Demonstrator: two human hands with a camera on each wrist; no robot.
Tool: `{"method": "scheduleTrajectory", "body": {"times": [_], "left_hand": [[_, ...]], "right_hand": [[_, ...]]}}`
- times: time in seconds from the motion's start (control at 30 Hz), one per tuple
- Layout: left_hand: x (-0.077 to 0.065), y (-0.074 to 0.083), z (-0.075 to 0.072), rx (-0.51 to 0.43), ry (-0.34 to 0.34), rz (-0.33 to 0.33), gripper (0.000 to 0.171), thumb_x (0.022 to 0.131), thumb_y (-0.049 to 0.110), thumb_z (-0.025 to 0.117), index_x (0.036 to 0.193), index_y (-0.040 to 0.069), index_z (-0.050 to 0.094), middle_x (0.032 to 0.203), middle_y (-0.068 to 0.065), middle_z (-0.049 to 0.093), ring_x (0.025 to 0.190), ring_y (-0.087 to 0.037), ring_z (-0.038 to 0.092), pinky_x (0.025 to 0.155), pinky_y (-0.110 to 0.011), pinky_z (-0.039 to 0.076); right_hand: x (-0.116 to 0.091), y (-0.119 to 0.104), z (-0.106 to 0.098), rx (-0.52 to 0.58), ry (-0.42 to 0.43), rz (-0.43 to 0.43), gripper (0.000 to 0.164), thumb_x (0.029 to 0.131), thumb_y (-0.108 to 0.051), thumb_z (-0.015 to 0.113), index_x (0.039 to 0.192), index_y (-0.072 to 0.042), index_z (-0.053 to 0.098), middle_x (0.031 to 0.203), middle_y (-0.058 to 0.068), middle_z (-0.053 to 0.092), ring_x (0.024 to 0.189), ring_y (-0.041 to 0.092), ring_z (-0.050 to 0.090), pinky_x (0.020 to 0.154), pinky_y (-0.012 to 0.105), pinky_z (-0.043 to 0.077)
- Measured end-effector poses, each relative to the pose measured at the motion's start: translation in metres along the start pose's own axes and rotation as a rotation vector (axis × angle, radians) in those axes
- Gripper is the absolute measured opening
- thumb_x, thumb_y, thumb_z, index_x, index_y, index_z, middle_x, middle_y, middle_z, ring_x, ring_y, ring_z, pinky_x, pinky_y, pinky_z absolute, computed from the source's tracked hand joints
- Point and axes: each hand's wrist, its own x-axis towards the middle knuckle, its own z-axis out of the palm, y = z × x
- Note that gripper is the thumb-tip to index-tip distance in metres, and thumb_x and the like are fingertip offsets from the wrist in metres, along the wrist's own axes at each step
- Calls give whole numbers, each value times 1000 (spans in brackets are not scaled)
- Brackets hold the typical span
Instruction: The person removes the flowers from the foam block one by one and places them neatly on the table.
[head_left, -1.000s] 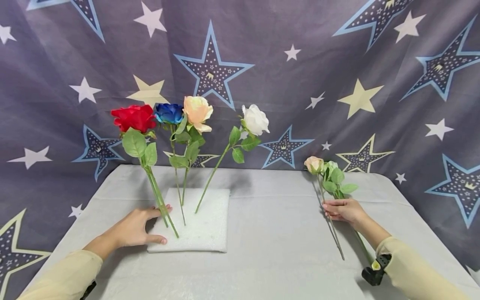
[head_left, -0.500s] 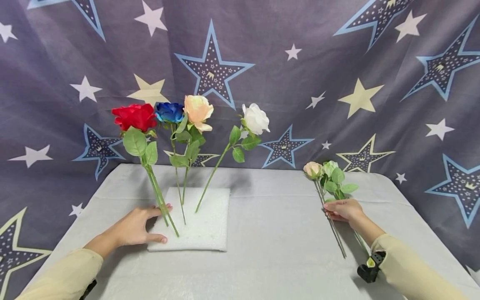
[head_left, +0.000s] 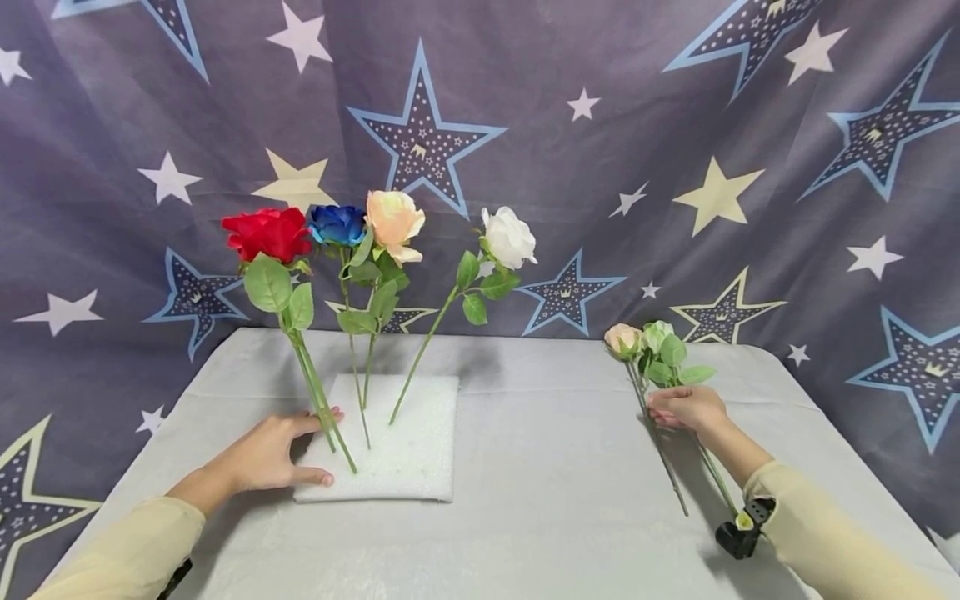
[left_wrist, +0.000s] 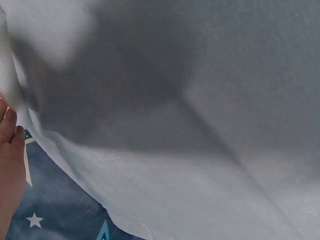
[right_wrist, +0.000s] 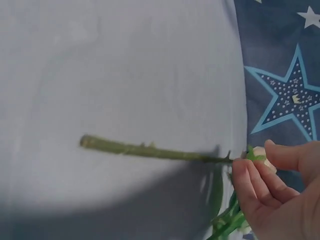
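In the head view, my left hand (head_left: 266, 454) rests at the left side of a white foam pad (head_left: 423, 467), thumb and fingers spread. Red (head_left: 268, 235), blue (head_left: 337, 225), peach (head_left: 393, 218) and white (head_left: 510, 237) roses stand in the pad, the white one leaning right. Farther right, my right hand (head_left: 690, 408) is at the stem of a smaller peach rose (head_left: 622, 340) lying on the table. The right wrist view shows its stem (right_wrist: 150, 150) reaching the fingertips, with the thumb apart from the fingers. A pale green rose (head_left: 658, 335) lies beside it, its stem partly under my hand.
A grey-white cloth covers the table (head_left: 540, 500). A dark curtain (head_left: 570, 183) printed with stars hangs right behind its back edge. A black wrist camera (head_left: 742, 529) sits low over the table at my right sleeve.
The smaller peach rose has come down beside the pale green one, and its stem has settled on the table. My right hand then shifts slightly forward while the rose stays put. My left hand keeps still.
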Motion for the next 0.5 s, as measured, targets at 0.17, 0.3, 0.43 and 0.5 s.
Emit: {"method": "scheduleTrajectory", "body": {"times": [0.17, 0.3, 0.43, 0.5], "left_hand": [[-1, -1, 0, 9, 8, 5, 82, 65, 60, 74, 126, 7, 60, 126, -15, 61, 113, -41, 57, 93, -55, 47], [-1, -1, 0, 22, 13, 15, 82, 65, 60, 74, 125, 6, 60, 125, -15, 61, 112, -41, 58, 93, -54, 47], [0, 0, 0, 28, 14, 20, 82, 65, 60, 74, 125, 6, 60, 125, -14, 61, 112, -41, 58, 93, -54, 47], [0, 1, 1, 27, 14, 17, 82, 65, 61, 74, 125, 7, 60, 125, -14, 62, 112, -41, 58, 93, -54, 47]], "right_hand": [[2, -9, 14, 94, -64, -82, 51, 88, -7, 62, 126, 21, 43, 78, -5, 71, 70, 2, 67, 72, 20, 58], [18, -5, 30, 149, -112, -113, 58, 83, -13, 70, 125, 19, 47, 80, -4, 72, 74, 4, 69, 75, 20, 57], [28, -7, 48, 180, -151, -150, 51, 81, -18, 73, 118, 12, 57, 83, 1, 73, 75, 7, 70, 75, 22, 57], [23, -17, 60, 189, -147, -173, 47, 84, -18, 70, 117, 13, 58, 87, 5, 73, 76, 8, 70, 75, 22, 58]]}}
